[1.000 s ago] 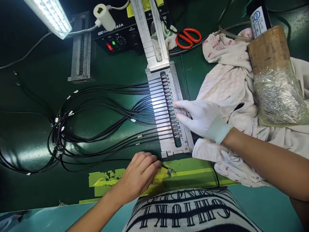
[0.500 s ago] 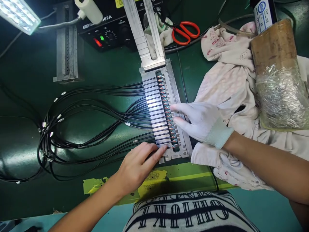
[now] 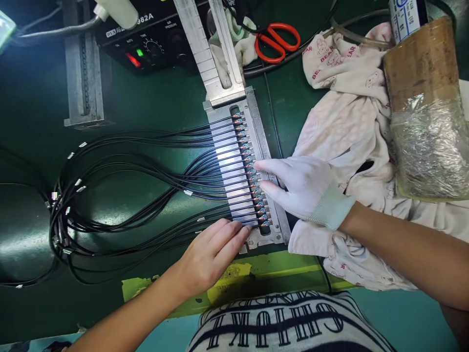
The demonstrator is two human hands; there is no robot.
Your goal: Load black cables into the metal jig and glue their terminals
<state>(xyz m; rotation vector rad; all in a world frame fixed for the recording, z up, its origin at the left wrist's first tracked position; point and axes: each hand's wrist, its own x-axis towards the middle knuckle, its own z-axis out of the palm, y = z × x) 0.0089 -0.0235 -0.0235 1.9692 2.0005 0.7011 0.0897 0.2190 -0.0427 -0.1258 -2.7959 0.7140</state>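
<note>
A metal fixture plate [image 3: 233, 172] lies on the bench with a row of black cables [image 3: 200, 183] laid across it. Their stripped ends meet small metal connectors [image 3: 262, 210] along a dark slot. My left hand [image 3: 212, 252], bare, is at the fixture's near end, its fingers together on the nearest black cable; the fingertips partly hide that cable. Over the right side of the fixture is my right hand [image 3: 304, 186] in a white glove. Its index finger and thumb stretch apart, with tips at the middle connectors, and nothing shows between them.
A slotted metal arm [image 3: 208, 54] stands at the fixture's far end. Behind are a black control box [image 3: 157, 49] and red-handled scissors [image 3: 277, 43]. To the right lie a printed cloth [image 3: 330, 127] and a wrapped block [image 3: 425, 107]; another metal fixture [image 3: 85, 73] sits back left.
The camera view has shifted slightly, moving the bench items left. My left fingers have drawn closer together at the nearest cable. My right hand stays by the connectors, finger and thumb apart.
</note>
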